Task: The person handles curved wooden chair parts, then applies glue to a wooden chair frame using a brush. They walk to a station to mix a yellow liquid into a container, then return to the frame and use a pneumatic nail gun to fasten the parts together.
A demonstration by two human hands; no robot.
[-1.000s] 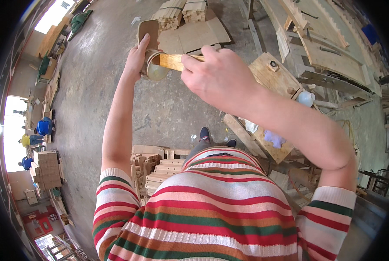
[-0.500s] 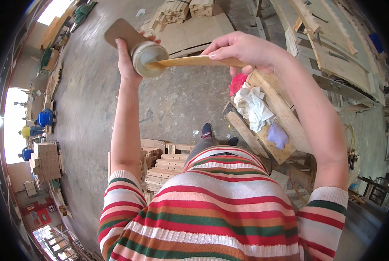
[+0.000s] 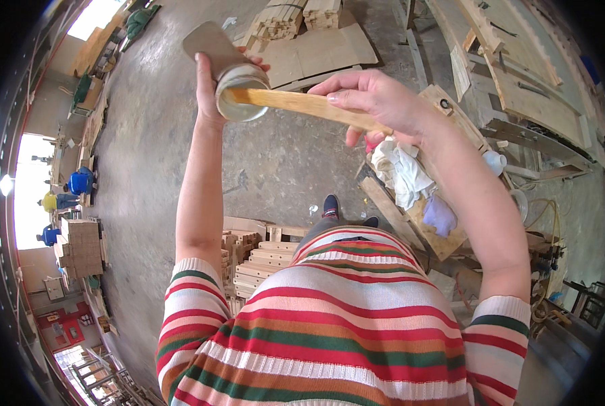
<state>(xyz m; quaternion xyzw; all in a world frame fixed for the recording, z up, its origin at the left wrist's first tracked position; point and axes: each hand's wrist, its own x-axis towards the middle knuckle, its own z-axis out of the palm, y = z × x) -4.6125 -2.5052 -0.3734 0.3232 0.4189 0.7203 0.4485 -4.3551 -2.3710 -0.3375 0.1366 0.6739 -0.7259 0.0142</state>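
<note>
Concrete floor (image 3: 140,169) below, left grip (image 3: 209,93) clasps jar (image 3: 241,76), right grip (image 3: 375,100) pinches stick (image 3: 302,103), now steeper

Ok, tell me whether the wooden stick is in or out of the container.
The stick is in: one end sits inside the container, the right hand gripping nearer the other.

Left arm (image 3: 201,183) nearly straight, left grip (image 3: 209,96) curled; right arm (image 3: 482,186) bent, right grip (image 3: 389,103) pinched

Open air between forearms (image 3: 201,193), stick (image 3: 296,103) across far side, white cloth (image 3: 402,172) right, stacked wood (image 3: 262,265) below
</note>
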